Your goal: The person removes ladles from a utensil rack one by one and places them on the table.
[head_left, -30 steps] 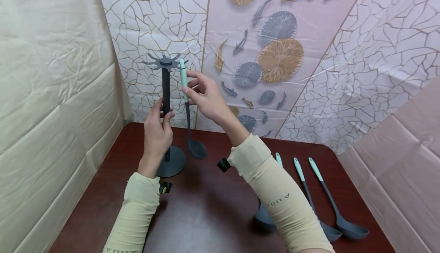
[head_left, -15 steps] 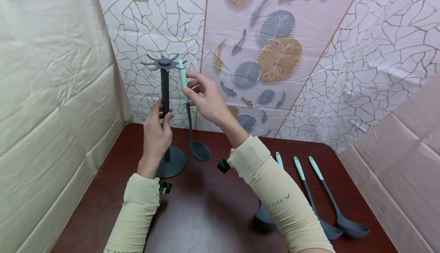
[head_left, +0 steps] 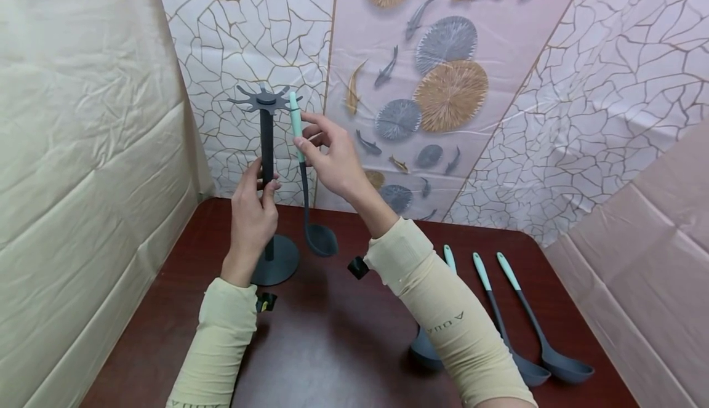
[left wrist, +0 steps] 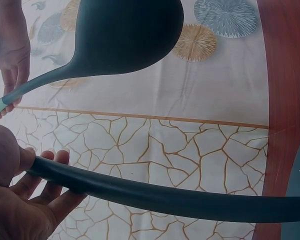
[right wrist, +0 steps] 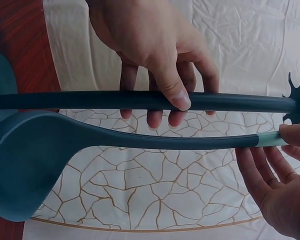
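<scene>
A dark utensil stand (head_left: 267, 140) with a round base (head_left: 279, 263) and a ring of hooks at its top stands upright at the table's left. My left hand (head_left: 253, 217) grips its pole, thumb in front and fingers behind. Beside the pole hangs a ladle (head_left: 321, 240) with a mint handle, which my right hand (head_left: 335, 157) pinches low on the handle. The handle's top end is at the right-hand hooks; whether a hook passes through its hole is too small to tell. In the right wrist view, the ladle's neck (right wrist: 175, 141) runs alongside the pole, apart from it.
Three more ladles lie on the dark red table (head_left: 332, 334) at the right: one (head_left: 426, 349) partly behind my right sleeve, a second (head_left: 495, 309) also partly covered, and a third (head_left: 565, 368) furthest right. Patterned cloth (head_left: 249, 26) hangs behind the table; plain cloth (head_left: 94, 149) closes the left.
The ladle's bowl has swung slightly to the right, and its handle tip has risen a little against the hooks. My left hand keeps its grip on the pole.
</scene>
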A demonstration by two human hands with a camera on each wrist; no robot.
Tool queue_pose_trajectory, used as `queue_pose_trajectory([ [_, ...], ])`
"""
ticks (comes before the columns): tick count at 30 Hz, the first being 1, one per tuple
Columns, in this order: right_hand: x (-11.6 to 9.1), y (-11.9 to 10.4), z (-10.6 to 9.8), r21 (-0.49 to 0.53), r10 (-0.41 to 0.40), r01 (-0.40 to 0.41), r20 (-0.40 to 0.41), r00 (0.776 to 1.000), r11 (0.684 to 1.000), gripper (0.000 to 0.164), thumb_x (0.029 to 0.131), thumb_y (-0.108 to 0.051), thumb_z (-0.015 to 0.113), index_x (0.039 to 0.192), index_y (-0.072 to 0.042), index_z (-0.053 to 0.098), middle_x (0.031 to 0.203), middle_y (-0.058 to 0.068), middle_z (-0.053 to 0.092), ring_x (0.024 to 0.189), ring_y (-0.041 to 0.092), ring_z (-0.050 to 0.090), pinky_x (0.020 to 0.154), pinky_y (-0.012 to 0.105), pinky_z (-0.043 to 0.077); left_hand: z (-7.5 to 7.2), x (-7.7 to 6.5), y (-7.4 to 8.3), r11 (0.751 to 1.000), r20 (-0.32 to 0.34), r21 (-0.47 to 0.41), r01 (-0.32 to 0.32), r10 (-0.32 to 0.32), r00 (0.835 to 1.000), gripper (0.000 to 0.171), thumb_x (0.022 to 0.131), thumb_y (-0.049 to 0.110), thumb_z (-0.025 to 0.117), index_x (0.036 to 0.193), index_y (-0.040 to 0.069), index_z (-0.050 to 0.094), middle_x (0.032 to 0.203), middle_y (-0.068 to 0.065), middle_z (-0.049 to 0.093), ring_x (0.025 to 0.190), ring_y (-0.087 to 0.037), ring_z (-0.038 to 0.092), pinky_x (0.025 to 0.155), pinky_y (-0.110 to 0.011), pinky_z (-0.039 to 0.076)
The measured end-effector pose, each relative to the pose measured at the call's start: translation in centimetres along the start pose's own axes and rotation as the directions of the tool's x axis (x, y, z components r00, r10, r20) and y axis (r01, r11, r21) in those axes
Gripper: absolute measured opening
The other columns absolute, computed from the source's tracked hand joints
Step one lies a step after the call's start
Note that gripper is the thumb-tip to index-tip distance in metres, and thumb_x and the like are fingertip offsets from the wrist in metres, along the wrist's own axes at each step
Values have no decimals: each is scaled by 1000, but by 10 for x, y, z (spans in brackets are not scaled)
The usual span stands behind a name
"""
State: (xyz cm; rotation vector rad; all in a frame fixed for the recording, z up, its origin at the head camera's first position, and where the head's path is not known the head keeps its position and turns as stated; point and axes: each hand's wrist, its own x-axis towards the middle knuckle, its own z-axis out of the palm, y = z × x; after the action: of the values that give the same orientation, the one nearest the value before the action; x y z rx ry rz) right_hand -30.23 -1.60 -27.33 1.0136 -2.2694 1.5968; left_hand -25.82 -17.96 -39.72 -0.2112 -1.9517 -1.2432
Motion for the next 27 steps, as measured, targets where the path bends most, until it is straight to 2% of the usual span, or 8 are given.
queue_pose_trajectory([
  [9, -1, 3, 0, -15, -7, 6, -26, 1000, 1000, 46, 106, -12, 67, 151, -9, 58, 108, 11, 67, 92, 31, 70, 75, 36, 60, -1, -1, -1, 1000, -4, 0, -10, 10, 1000, 47, 107, 3, 58, 154, 3, 50, 121, -18, 67, 105, -33, 72, 91, -51, 60],
  [16, -2, 3, -1, -28, -22, 21, -41, 999, 999, 47, 106, -13, 67, 151, -9, 57, 110, 11, 67, 91, 23, 69, 75, 36, 61, 0, 0, 0, 1000, 0, 0, -10, 10, 1000, 47, 107, 4, 58, 154, 3, 50, 121, -18, 67, 105, -32, 72, 92, -51, 59],
  [27, -2, 5, -5, -39, -30, 28, -57, 998, 999, 47, 105, -13, 68, 151, -8, 58, 110, 12, 66, 92, 23, 70, 75, 34, 62, 0, -1, 0, 1000, 3, 2, -10, 10, 1000, 47, 108, 4, 58, 154, 3, 49, 121, -19, 67, 105, -33, 72, 92, -52, 59],
])
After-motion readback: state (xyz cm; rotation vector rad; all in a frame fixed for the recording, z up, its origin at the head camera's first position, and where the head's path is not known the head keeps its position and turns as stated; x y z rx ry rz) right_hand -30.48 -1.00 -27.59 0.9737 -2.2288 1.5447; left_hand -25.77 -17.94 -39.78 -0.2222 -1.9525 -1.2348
